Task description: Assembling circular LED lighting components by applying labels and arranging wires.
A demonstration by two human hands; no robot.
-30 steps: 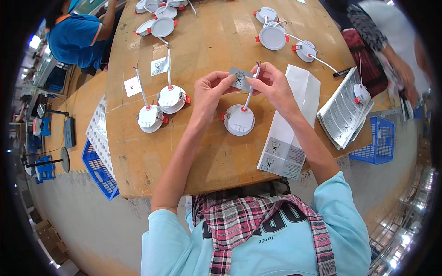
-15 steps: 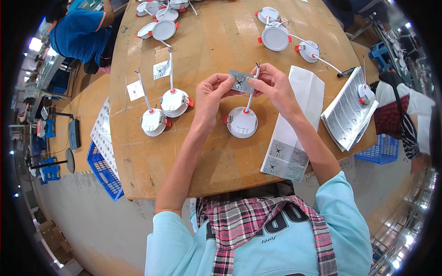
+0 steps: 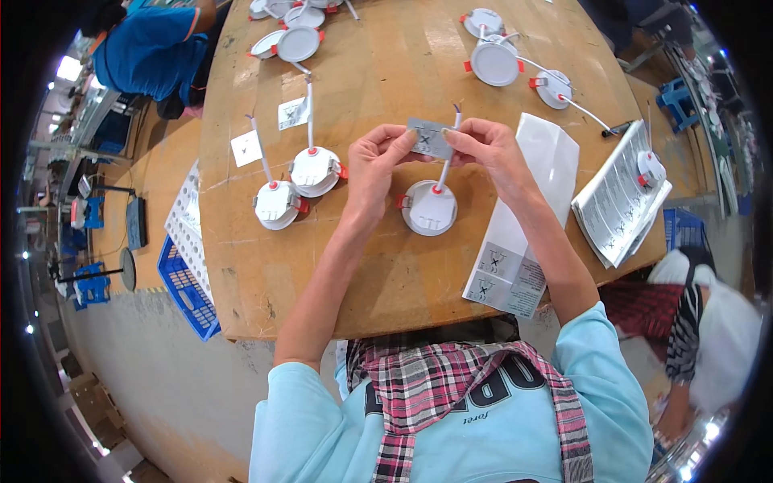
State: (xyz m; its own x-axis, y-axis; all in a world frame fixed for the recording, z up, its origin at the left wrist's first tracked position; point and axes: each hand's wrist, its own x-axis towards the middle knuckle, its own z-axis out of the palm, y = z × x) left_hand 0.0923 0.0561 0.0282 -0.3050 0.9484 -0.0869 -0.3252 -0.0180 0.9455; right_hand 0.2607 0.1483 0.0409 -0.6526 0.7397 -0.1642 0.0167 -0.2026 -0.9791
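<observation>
My left hand (image 3: 377, 167) and my right hand (image 3: 489, 154) pinch a small silver printed label (image 3: 429, 138) between them, one at each end. The label lies against the white cable of a round white downlight (image 3: 431, 211), which rests back side up on the table just below my hands. The cable passes behind the label and its bare wire ends (image 3: 457, 109) stick up above it. To the left stand two more downlights, one nearer (image 3: 276, 208) and one farther (image 3: 315, 174), each with a label (image 3: 246, 149) on its raised cable.
A white backing strip with silver labels (image 3: 493, 266) lies under my right forearm. Farther right is a stack of label sheets (image 3: 616, 213) with a downlight (image 3: 649, 167) on it. More downlights (image 3: 494, 64) lie at the back. Blue baskets stand by the table; other people are at both sides.
The view has shifted slightly, so the table items appear moved. My hands keep their hold on the label at the cable. The person at the right has bent lower and nearer.
</observation>
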